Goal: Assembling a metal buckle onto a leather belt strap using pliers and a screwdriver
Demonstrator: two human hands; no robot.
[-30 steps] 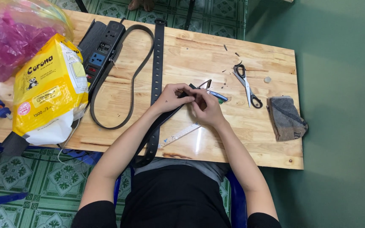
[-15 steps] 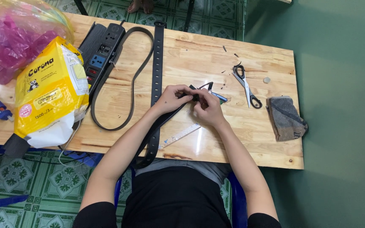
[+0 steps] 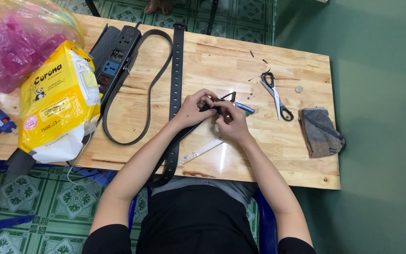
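At the middle of the frame my left hand (image 3: 194, 107) and right hand (image 3: 231, 123) both pinch the black belt (image 3: 176, 70) end, so I keep it flat and steady.

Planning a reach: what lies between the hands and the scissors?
In the head view, a small blue-handled tool lies between the right hand and the scissors; otherwise bare table.

head view, high above, facing down
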